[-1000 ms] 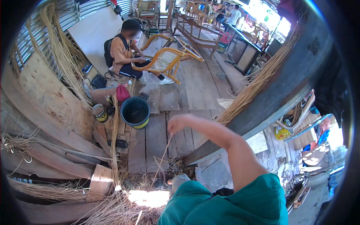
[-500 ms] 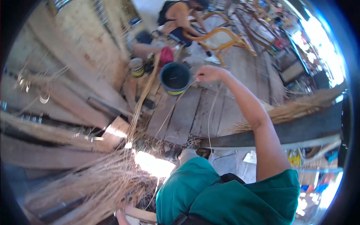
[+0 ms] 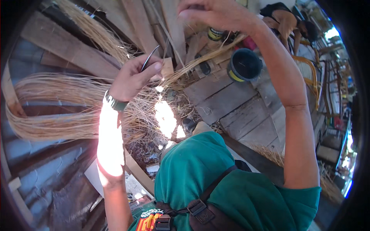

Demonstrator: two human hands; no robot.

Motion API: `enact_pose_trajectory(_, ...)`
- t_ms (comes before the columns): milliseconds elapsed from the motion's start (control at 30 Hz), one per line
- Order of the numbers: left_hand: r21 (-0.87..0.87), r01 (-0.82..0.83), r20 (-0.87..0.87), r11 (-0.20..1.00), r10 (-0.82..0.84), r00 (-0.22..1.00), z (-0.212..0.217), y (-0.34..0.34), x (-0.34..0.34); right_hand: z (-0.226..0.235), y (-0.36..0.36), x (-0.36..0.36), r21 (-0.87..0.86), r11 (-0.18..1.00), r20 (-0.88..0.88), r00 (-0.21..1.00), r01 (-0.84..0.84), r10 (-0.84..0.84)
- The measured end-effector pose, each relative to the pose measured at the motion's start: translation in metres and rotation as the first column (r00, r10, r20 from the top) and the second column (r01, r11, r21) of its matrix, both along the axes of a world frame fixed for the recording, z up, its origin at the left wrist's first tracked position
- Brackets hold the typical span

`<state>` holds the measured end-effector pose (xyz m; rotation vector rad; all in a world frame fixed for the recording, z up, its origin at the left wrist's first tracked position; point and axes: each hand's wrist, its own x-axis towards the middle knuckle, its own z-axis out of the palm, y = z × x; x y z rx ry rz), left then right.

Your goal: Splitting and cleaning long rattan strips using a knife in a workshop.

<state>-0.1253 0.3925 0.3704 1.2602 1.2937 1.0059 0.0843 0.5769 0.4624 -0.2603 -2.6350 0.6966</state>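
Observation:
My left hand (image 3: 133, 75) is closed around a slim, curved, blade-like piece (image 3: 150, 58) with a shiny edge, its tip pointing up. It is raised above a large bundle of long pale cane strands (image 3: 58, 82) that bends in a loop at the left. At the top edge is my right hand (image 3: 216, 13), thumb and fingers bent together; whatever they pinch, if anything, I cannot make out. Thin strands (image 3: 181, 73) run from beside the left hand up toward the bucket area, passing below my right hand.
A dark bucket (image 3: 245, 64) stands on the wooden planks (image 3: 227, 102). Beyond it another person (image 3: 287, 21) bends near a cane chair (image 3: 306, 73). More strands (image 3: 92, 29) lie along boards (image 3: 69, 48) at upper left. A dark beam (image 3: 258, 154) runs beside me at right.
My view has swung left. My left hand has risen from the lower edge into full sight with the blade-like piece. My right hand has moved to the top edge, away from beside the bucket.

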Motion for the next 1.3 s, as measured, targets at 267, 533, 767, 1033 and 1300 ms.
enact_pose_trajectory(267, 0.169, -0.243, -0.242, 0.955, 0.28, 0.929, 0.043, -0.124, -0.058, -0.025, 0.129, 0.064, 0.001, 0.811, -0.439, 0.729, 0.584, -0.525)
enact_pose_trajectory(533, 0.43, -0.513, -0.216, 0.743, 0.636, 0.741, 0.04, -0.053, -0.032, -0.016, -0.026, -0.132, 0.286, 0.893, -0.386, 0.811, -0.347, 0.439)
enact_pose_trajectory(767, 0.031, -0.552, 0.256, 0.833, 0.527, 0.81, 0.035, -0.19, -0.049, 0.046, 0.085, -0.153, 0.431, 0.889, -0.529, 0.842, 0.157, 0.108)
enact_pose_trajectory(1033, -0.093, -0.795, -0.22, 0.599, 0.767, 0.603, 0.07, -0.361, -0.073, 0.037, 0.246, -0.132, -0.138, 0.507, -0.396, 0.422, 0.851, -0.816)
enact_pose_trajectory(1300, 0.426, -0.769, 0.071, 0.477, 0.83, 0.554, 0.181, -0.259, -0.116, 0.004, 0.041, -0.326, -0.371, 0.848, -0.401, 0.758, 0.38, -0.515)
